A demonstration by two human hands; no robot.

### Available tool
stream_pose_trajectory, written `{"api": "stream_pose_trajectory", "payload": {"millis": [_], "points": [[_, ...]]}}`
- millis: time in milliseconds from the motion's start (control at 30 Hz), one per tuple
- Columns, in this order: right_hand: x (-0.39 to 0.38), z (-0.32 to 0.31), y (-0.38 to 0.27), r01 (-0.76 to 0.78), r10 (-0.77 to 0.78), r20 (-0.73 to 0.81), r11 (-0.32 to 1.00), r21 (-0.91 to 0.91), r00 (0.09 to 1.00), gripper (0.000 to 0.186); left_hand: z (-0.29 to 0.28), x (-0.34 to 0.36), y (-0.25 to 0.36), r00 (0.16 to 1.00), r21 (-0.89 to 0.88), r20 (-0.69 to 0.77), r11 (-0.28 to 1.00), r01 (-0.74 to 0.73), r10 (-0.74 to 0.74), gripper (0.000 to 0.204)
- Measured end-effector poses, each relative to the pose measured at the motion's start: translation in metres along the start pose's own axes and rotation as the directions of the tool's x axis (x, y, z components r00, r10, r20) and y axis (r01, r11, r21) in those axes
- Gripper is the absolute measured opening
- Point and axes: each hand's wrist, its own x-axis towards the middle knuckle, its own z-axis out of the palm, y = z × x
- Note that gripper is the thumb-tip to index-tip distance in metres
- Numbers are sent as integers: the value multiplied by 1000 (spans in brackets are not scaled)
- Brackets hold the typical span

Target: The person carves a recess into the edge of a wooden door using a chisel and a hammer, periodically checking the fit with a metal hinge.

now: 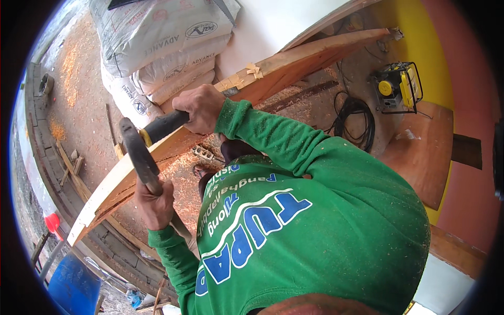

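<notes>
Firm Grip at Close Quarters

The right hand [199, 109] of a person in a green long-sleeved top [341, 210] closes around the black handle [167, 126] of a dark, curved-headed hand tool [137, 149], while the left hand [155, 203] curls around the head's lower end. The tool spans the gap between the hands, over a long, curved, pale wooden plank [111, 188]; whether they touch cannot be told. Stacked white printed sacks [157, 39] stand just ahead of the right hand. To its right lies a coiled black cable [358, 118], with a yellow-and-black framed machine [399, 86] farther off.
</notes>
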Motion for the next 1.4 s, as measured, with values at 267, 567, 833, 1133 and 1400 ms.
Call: {"api": "stream_pose_trajectory", "payload": {"millis": [267,567,833,1133,1400], "points": [[1,7,0,19,-14,46,994,-105,999,16,-1,4,-17,996,62,69,996,-59,55,12],[-1,3,3,2,4,54,993,-116,999,17,0,9,-8,993,93,9,988,-121,121,11],[-1,3,5,5,4,70,992,-126,998,18,-3,15,-17,989,151,69,979,-138,129,19],[7,8,-10,55,-49,107,997,-54,993,15,-39,-5,-8,993,-56,-116,998,-9,2,15],[9,9,-3,13,-9,60,998,-69,998,14,-25,-3,3,993,-85,-119,996,-3,-7,15]]}}
